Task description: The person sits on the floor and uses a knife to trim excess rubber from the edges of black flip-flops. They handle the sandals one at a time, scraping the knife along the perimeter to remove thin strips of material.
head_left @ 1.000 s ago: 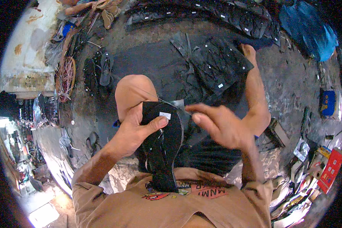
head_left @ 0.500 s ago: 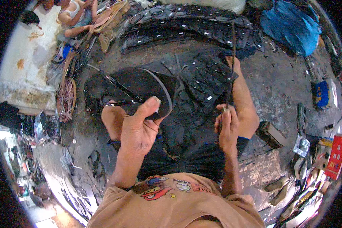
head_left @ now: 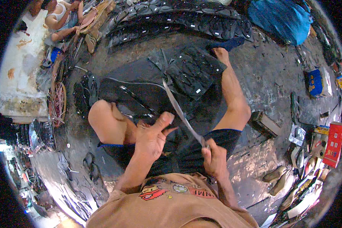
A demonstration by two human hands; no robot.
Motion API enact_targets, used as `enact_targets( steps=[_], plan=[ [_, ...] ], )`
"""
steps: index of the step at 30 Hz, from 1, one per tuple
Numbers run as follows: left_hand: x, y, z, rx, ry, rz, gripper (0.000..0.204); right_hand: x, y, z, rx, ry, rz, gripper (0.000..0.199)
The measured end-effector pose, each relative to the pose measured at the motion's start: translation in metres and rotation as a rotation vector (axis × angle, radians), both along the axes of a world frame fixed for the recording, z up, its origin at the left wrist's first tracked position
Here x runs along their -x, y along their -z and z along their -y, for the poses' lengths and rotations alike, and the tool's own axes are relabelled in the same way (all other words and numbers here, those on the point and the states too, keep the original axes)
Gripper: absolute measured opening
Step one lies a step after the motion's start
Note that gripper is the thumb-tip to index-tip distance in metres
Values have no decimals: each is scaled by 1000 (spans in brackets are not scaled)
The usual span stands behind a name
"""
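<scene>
Right hand point(head_left: 213, 159), low and right of centre in the frame, is clenched around one end of a long thin strip point(head_left: 180, 114) that looks like a pale, flat band of rubber or a blade; which it is cannot be told. From the fist the strip slants up and left toward the middle of the frame. Left hand point(head_left: 152, 137) is spread wide just left of it, thumb up close beside the strip, holding nothing that shows.

As to progress, a stack of cut black rubber pieces point(head_left: 195, 72) lies on the floor point(head_left: 269, 83) above the hands, between the bent knees, which suggests part of the work is done; a dark sheet point(head_left: 140, 95) spread under the legs seems still to be worked, though how much remains is only a guess.

Around it, a long row of black sandal soles point(head_left: 171, 17) curves along the top of the frame, with a blue cloth bundle point(head_left: 283, 19) at upper right. A pair of dark sandals point(head_left: 83, 93) rests at left, a red box point(head_left: 333, 144) at far right. Another person point(head_left: 62, 19) sits in the upper left corner. The person's own knees crowd the working space.
</scene>
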State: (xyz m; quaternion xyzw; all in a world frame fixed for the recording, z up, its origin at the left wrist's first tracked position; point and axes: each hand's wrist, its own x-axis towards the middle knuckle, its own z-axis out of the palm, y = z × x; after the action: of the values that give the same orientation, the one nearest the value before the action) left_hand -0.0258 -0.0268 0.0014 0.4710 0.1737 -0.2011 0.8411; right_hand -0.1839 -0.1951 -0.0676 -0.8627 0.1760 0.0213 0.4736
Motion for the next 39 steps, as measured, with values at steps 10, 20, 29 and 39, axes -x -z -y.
enact_targets(
  steps=[10,20,29,39],
  plan=[
    [19,24,-52,-321,316,63,63,-110,-37,-9,-169,-260,-10,32],
    [35,10,-63,-213,-97,-36,39,-38,-28,-45,-222,-293,-257,40],
    [46,1,-60,-240,-29,-119,36,-100,1,-55,-303,-315,-96,37],
    [44,4,-63,-372,92,-33,62,-250,23,-69,-850,-13,264,32]
  ],
)
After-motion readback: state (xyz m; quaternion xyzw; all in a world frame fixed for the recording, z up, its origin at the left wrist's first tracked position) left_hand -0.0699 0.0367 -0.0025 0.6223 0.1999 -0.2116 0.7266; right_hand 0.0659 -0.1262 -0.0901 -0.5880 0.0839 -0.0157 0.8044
